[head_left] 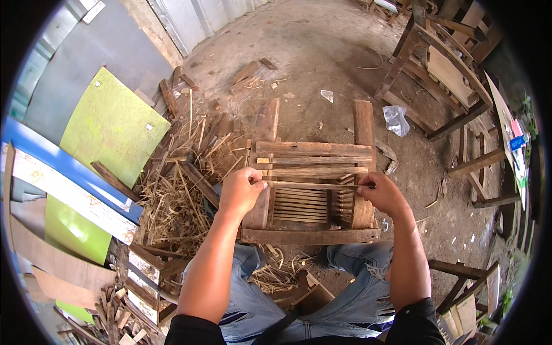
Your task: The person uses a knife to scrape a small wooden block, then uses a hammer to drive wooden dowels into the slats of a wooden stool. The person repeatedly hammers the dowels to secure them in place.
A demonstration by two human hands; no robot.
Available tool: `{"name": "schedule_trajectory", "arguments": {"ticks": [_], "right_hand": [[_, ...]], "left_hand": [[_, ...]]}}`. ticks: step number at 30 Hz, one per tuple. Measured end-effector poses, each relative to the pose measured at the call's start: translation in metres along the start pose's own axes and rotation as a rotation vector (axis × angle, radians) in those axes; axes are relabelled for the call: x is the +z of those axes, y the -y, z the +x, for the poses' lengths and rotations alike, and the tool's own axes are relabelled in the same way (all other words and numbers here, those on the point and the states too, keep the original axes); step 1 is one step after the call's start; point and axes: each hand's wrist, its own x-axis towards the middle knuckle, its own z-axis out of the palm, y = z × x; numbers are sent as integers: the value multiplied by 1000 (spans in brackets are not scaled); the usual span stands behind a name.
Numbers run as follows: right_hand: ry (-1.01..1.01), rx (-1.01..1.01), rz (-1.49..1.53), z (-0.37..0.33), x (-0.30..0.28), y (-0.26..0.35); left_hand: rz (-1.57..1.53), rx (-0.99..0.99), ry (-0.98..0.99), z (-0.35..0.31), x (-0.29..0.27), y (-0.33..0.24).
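Observation:
In front of my knees stands a brown wooden frame (310, 236), like a small chair or stool, with thick posts at its sides. Thin slats (299, 207) run across its lower part in a row. A narrow wooden strip (313, 186) lies level across the opening between the posts. At its left end my left hand (240, 194) is closed, pinching the strip between thumb and fingers. The opposite end is pinched by my right hand (380, 193), beside the right post. Just beyond the strip, several wider slats (316, 172) span the frame.
Piled wood shavings (172, 201) and offcuts lie left of the frame, near green panels (109, 126) and a blue board (123, 198). A clear plastic bag (395, 119) rests on the floor at right. Wooden chairs (437, 75) stand beyond it.

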Motion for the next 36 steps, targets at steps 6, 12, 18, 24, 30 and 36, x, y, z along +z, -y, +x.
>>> {"name": "schedule_trajectory", "arguments": {"ticks": [6,12,18,24,30,36], "right_hand": [[-210,-100,-140,3,9,1],[-391,-153,-302,3,13,-8],[-375,-41,-206,11,4,-23],[-467,9,-198,25,-2,-19],[-371,47,-135,25,-6,-11],[-369,8,-229,26,-3,-11]], "left_hand": [[56,86,-116,-2,1,1],[238,45,-124,0,0,3],[214,-19,-107,2,-6,-2],[217,38,-191,8,-1,-4],[238,59,-179,12,2,-9],[288,142,-168,15,5,-6]]}}
